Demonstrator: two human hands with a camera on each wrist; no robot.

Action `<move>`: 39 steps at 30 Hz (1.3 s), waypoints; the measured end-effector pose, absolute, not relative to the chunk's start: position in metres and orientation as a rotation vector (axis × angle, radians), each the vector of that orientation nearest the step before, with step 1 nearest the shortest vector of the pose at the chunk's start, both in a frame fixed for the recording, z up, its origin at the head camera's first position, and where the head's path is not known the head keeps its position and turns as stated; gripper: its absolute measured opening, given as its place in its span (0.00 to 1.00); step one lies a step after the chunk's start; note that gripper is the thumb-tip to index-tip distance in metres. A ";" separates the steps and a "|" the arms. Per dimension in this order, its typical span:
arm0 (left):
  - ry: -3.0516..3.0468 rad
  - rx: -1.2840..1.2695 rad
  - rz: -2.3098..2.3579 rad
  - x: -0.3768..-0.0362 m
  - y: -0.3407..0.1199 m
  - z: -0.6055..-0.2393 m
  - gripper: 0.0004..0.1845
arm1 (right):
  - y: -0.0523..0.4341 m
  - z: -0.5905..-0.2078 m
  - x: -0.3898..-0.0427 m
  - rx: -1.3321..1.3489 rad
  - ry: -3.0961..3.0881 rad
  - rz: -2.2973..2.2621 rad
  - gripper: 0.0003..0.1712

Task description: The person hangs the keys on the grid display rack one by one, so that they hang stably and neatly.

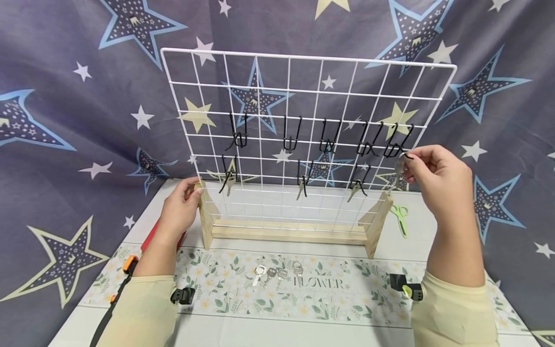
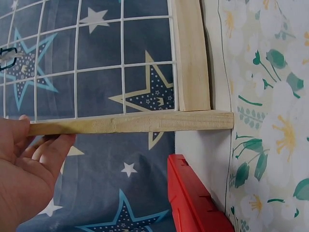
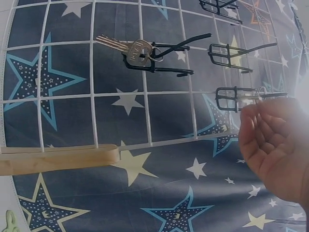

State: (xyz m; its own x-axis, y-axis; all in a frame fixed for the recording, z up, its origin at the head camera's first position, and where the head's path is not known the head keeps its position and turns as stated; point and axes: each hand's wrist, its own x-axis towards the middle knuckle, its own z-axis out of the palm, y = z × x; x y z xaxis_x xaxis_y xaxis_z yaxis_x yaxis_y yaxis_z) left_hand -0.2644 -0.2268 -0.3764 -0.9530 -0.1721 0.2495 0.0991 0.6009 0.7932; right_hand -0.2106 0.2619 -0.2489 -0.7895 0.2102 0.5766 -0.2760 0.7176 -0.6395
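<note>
A white wire grid (image 1: 321, 91) stands in a wooden base (image 1: 290, 233). My left hand (image 1: 179, 207) grips the base's left wooden upright (image 2: 116, 123) near its top, thumb on one side and fingers on the other. At the grid's right edge, my right hand (image 1: 442, 180) pinches a key (image 1: 399, 171) by its ring (image 3: 261, 91), close to the tip of the rightmost upper black hook (image 1: 395, 144). My fingers partly hide that key. From the lower row of hooks hang 3 keys, one of them a key (image 3: 137, 51) beside my right hand.
Several loose keys (image 1: 282, 274) with rings lie on the flowered mat (image 1: 347, 303) in front of the base. Green scissors (image 1: 401, 219) lie behind the right upright. A red object (image 2: 190, 198) is beside the left upright. A star-patterned curtain (image 1: 78, 193) hangs behind.
</note>
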 end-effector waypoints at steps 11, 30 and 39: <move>-2.525 0.064 -1.285 -0.264 -0.227 -0.376 0.23 | 0.262 -0.253 -0.222 0.037 -2.255 1.051 0.16; -2.522 0.077 -1.299 -0.264 -0.225 -0.376 0.23 | 0.257 -0.257 -0.239 -0.034 -2.135 1.237 0.08; -2.528 0.084 -1.299 -0.264 -0.227 -0.377 0.24 | 0.257 -0.263 -0.235 -0.065 -2.144 1.196 0.10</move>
State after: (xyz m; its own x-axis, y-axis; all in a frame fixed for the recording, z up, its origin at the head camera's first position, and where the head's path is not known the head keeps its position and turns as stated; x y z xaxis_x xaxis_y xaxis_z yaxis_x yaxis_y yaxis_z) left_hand -0.2642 -0.2271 -0.3766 -0.9543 -0.1853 0.2346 0.0828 0.5903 0.8029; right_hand -0.2348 0.2566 -0.2630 -0.7726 0.3495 0.5300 -0.2674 0.5780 -0.7710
